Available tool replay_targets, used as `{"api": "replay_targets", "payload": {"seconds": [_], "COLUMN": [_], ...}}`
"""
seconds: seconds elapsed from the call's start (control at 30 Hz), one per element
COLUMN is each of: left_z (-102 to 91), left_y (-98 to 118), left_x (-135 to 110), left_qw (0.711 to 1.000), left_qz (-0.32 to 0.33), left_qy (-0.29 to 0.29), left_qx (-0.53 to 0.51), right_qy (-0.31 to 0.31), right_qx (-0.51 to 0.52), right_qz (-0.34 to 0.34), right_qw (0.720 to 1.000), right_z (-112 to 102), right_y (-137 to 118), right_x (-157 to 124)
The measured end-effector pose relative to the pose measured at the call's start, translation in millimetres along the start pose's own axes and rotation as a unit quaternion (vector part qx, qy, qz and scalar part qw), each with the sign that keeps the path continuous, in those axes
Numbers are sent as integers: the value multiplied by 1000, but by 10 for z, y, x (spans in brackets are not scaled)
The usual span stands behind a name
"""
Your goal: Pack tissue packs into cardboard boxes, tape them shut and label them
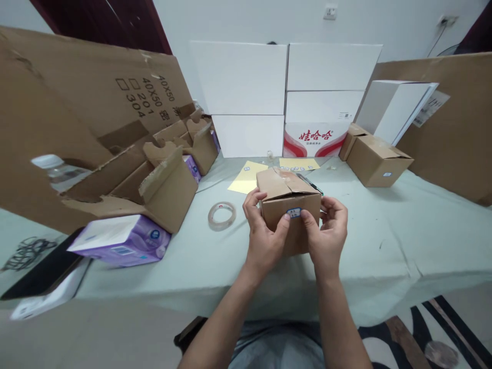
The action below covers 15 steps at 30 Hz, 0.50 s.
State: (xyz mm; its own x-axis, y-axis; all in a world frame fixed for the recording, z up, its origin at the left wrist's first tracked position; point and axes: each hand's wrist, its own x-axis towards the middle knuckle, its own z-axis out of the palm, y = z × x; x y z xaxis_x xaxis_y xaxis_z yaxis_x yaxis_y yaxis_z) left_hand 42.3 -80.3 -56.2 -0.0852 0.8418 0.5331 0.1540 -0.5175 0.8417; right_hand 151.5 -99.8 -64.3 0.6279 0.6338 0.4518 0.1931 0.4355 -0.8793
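Head view, nearest first: left hand (265,230) and right hand (326,230) partly closed about a small brown carton (284,204), gripping it between them, thumbs on the front face and fingers bent along the sides. Held near the front edge of a table (423,230) spread with pale green cloth; impossible to tell whether resting there or lifted slightly. Top flaps folded down, a narrow gap at the near edge. At the thumb tips, a blue-edged label (294,211). Well to the left, a purple packet (126,241) against an open carton (171,197). Between packet and carton in hand, a tape roll (222,225) lying flat. By the held carton's right rear edge, a dark pen (309,184). Beyond, two yellow sheets (246,178). Farther right, a closed carton (378,160). Behind, white boxes (246,77).
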Motion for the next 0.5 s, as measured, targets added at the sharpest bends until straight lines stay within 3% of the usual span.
{"api": "replay_targets", "payload": {"seconds": [0.17,0.3,0.4,0.5], "left_z": [-36,-99,-120,-35], "left_y": [-84,-91,-92,-158], "left_x": [18,14,-115,-398], "left_qw": [1000,999,998,990], "left_qz": [6,3,-15,-31], "left_qy": [-13,-21,-47,-98], "left_qx": [-11,-24,-50,-101], "right_qy": [-27,-87,-144,-128], "right_qx": [-13,-45,-150,-270], "right_qz": [-6,-28,-53,-59], "right_qw": [1000,995,977,952], "right_z": [-8,-93,-218,-313], "right_y": [63,48,36,98], "right_x": [-43,-180,-334,-459]}}
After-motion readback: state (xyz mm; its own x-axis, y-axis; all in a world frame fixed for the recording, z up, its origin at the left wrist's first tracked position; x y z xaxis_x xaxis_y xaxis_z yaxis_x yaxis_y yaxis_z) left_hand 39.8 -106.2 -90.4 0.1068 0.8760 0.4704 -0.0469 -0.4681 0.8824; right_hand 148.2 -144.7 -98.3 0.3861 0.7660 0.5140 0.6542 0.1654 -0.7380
